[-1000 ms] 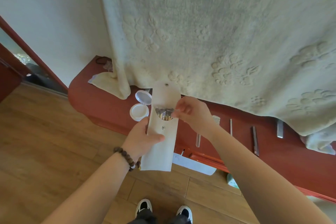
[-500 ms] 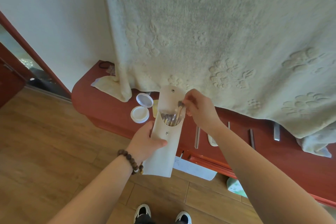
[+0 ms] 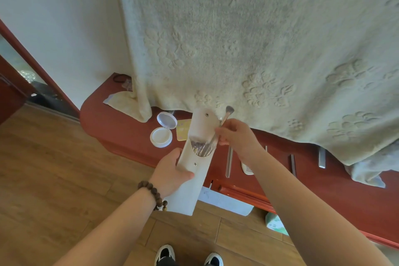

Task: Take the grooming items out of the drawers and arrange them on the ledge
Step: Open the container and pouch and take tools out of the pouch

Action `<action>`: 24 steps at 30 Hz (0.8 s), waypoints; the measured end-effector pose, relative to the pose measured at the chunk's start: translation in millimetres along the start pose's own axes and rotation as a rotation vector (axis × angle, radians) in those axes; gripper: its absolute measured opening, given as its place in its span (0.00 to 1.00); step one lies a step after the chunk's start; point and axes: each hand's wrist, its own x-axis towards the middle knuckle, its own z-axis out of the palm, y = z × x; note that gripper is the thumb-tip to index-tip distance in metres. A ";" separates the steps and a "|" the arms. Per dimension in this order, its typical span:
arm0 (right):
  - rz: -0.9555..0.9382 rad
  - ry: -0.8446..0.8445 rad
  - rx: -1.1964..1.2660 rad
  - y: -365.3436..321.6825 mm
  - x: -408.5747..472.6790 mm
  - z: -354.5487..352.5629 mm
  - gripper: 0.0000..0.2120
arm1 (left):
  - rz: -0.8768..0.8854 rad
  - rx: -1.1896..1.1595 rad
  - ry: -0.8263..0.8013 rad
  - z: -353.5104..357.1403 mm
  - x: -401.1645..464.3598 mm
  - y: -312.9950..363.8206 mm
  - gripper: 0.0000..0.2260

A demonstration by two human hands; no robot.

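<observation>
While the left hand (image 3: 172,170) holds the white pouch (image 3: 195,157), the right hand (image 3: 235,138) pulls one brush (image 3: 227,113) out.

Both grips are closed: left around the pouch body, right pinching the brush handle above the red ledge (image 3: 121,123), where an open compact (image 3: 163,133) and metal tools (image 3: 228,162) lie. I judge the next move is to free the brush and lay it beside them.
</observation>
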 end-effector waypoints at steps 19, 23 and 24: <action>0.449 0.027 -0.434 78.3 83.9 -5.0 0.08 | -0.164 -0.139 0.088 -23.2 -7.1 -38.0 0.16; 0.235 0.160 -0.895 64.8 70.2 -4.0 0.14 | -0.152 -0.145 0.094 -29.2 -10.2 -38.5 0.16; 0.174 0.211 -0.867 56.0 65.7 -1.4 0.15 | -0.141 -0.150 0.091 -30.8 -10.2 -36.8 0.16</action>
